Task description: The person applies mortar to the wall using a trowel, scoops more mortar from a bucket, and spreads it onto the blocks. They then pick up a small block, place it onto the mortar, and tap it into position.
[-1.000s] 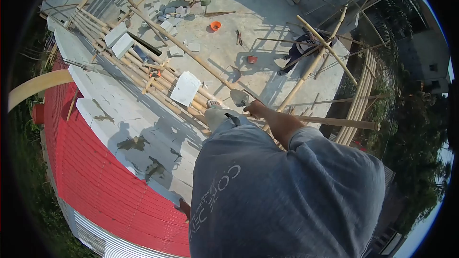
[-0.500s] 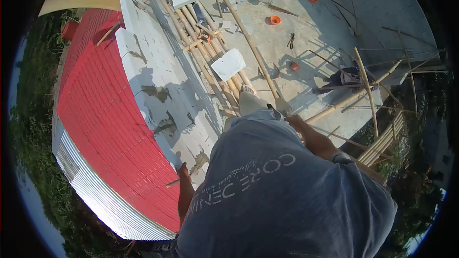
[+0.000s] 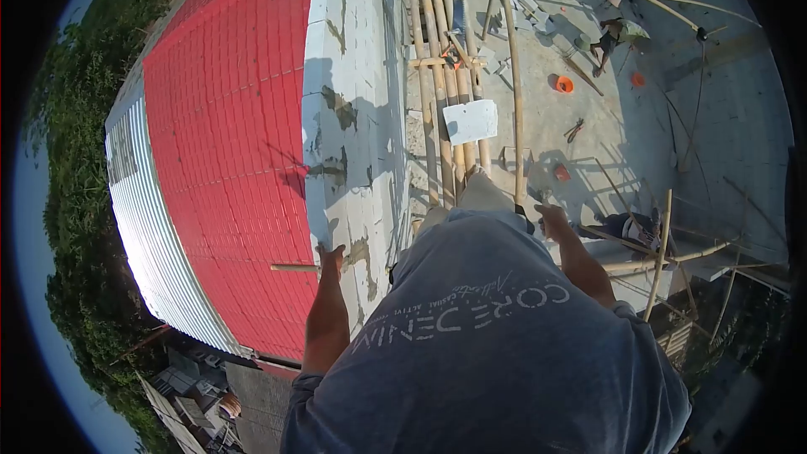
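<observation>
My left hand [image 3: 330, 257] rests at the outer edge of the white block wall [image 3: 357, 160], its thumb and fingers apart and nothing in them. Grey mortar patches mark the joints along the wall top. Beside my body, my right hand [image 3: 553, 220] is closed around what looks like a trowel [image 3: 546, 196]; only a small grey part shows beyond the fingers. Ahead of me, a loose white block [image 3: 471, 121] lies across the bamboo poles [image 3: 439, 88], apart from both hands.
Left of the wall slopes a red roof [image 3: 227, 134]. An upright bamboo pole [image 3: 511, 76] stands ahead. Below, the concrete floor holds an orange bucket [image 3: 564, 84], pliers-like cutters [image 3: 574, 129] and two other people, one bending [image 3: 607, 38]. More bamboo scaffolding [image 3: 664, 244] is at right.
My view has turned, so the wall and roof appear further right and more upright. My right hand has shifted out from my body with the grey tool. My left hand stays at the wall edge.
</observation>
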The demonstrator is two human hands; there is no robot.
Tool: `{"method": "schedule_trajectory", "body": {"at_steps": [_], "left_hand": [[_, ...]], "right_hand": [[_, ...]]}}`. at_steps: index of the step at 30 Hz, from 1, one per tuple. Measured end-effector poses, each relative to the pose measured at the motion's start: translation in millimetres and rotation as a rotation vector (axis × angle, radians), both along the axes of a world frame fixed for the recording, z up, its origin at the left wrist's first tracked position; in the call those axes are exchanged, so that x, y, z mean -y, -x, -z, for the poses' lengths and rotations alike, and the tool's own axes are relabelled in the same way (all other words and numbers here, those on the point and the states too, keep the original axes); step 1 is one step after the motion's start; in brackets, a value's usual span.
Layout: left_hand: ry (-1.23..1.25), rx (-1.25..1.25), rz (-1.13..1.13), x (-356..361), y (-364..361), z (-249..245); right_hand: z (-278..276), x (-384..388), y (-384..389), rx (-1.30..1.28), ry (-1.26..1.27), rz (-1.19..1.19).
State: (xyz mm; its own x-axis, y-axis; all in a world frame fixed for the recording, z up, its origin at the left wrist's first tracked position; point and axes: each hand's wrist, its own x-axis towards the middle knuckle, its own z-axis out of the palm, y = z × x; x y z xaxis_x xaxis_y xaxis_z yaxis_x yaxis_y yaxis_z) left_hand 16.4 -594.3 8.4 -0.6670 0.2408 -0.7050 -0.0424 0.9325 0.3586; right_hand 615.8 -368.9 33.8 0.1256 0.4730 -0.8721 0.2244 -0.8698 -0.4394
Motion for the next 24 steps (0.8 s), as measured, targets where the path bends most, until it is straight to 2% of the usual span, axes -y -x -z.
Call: {"method": "schedule_trajectory", "body": {"at_steps": [5,8,10,11,12,13,15,17,21,24], "left_hand": [[0.009,0.009,-0.008,8.2,13.1,19.2],[0.01,0.007,-0.002,8.1,13.6,23.9],[0.001,0.013,-0.018,0.9,6.8,11.2],[0.028,0.036,-0.041,-11.8,-3.9,-14.5],[0.06,0.061,-0.066,-16.6,-12.6,-31.0],[-0.025,0.077,-0.07,-10.6,-6.5,-20.6],[-0.026,0.053,-0.064,-4.1,-4.6,-9.8],[-0.067,0.028,-0.074,-6.6,-6.0,-9.4],[-0.124,0.026,-0.105,-5.3,-7.2,-10.7],[-0.036,0.058,-0.142,-18.0,-17.6,-38.8]], "right_hand": [[-6.1,-9.1,17.0,-0.006,-0.034,-0.052],[7.9,-3.4,14.3,-0.011,-0.001,-0.166],[49.0,14.0,0.6,-0.04,-0.321,-0.435],[79.4,19.9,-7.4,0.033,-0.324,-0.472],[86.2,25.0,-12.4,0.033,-0.31,-0.484],[88.9,29.9,-15.2,0.053,-0.308,-0.491],[96.2,38.8,-20.2,0.069,-0.302,-0.502],[103.1,45.1,-29.1,0.27,-0.22,-0.563],[113.4,56.4,-45.9,0.197,-0.123,-0.626],[110.1,54.5,-45.1,0.248,-0.216,-0.717]]}}
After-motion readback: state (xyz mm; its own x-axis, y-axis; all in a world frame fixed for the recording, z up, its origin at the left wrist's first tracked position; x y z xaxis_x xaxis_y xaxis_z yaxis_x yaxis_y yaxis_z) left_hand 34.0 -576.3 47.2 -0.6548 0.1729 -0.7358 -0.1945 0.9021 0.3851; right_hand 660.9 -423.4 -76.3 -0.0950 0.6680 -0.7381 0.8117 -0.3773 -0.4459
